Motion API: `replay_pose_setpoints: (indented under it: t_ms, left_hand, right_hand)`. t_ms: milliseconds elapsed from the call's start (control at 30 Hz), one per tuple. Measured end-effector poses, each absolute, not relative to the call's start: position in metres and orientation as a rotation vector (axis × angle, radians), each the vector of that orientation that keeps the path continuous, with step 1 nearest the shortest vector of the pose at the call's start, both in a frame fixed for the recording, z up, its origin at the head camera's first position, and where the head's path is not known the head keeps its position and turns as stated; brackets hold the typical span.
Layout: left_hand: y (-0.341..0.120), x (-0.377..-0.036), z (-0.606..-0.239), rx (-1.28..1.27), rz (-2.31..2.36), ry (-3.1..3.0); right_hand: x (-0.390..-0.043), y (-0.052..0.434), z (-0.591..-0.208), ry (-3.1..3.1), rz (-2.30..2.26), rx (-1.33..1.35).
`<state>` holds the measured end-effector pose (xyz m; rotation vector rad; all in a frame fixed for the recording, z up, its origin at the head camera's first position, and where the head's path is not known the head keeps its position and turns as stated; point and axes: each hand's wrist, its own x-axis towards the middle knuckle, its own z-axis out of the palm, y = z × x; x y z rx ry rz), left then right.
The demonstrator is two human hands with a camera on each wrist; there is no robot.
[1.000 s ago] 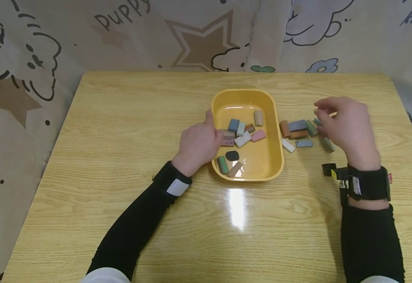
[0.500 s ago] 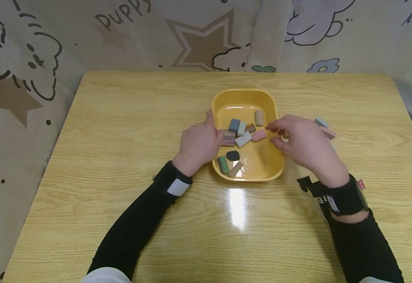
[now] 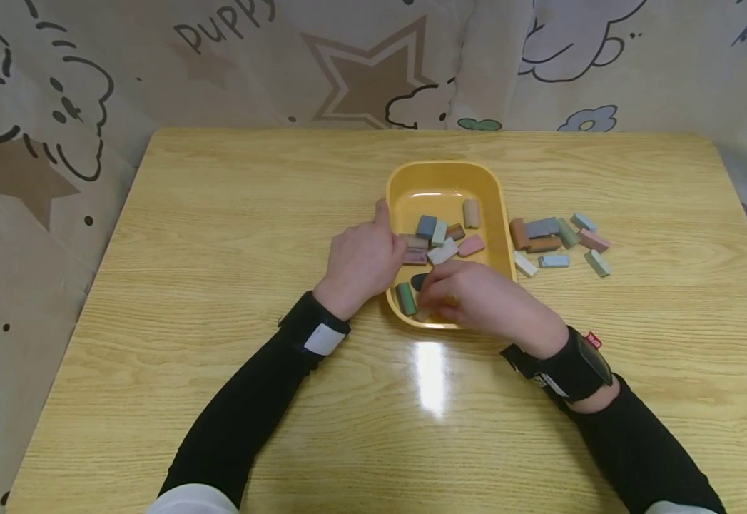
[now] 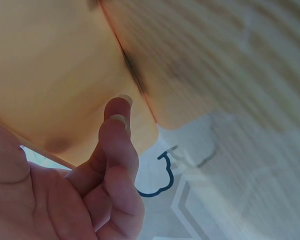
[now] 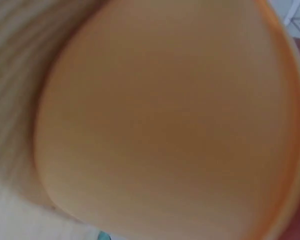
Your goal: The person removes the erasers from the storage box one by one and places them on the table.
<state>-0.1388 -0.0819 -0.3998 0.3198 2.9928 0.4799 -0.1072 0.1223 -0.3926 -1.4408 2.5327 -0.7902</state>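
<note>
Right hand (image 3: 469,300) has crossed from the loose blocks on the worktop (image 3: 232,235) to the near end of the yellow tray (image 3: 440,175), and those blocks, covered half a second ago, show again. Its fingers curl down over the tray's near corner, beside the green block (image 3: 404,298) and the black piece (image 3: 419,280); whether they pinch anything I cannot tell, since the hand hides its own fingertips and the right wrist view shows only blurred tray wall.

Left hand (image 3: 362,260) rests against the tray's left rim, thumb along the edge, fingers relaxed, likely bracing the tray against sliding.

Loose blocks (image 3: 559,243) lie just right of the tray, within the right hand's reach.
</note>
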Motion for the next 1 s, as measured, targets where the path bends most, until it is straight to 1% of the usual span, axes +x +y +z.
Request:
replay_pose_setpoints:
  t_ms: [433,833,1000]
  left_hand:
    - [-0.081,-0.139,-0.4,0.334,0.486,3.002]
    - [-0.08,-0.138,-0.4,0.33,0.48,2.978]
    - [-0.08,-0.138,-0.4,0.338,0.484,2.976]
  right_hand:
    - [-0.109,0.12,-0.393,2.51,-0.717,-1.291]
    - [-0.111,0.126,-0.395,2.495,-0.694,-1.309]
    - [-0.114,0.134,-0.391,2.525,-0.702,-1.24]
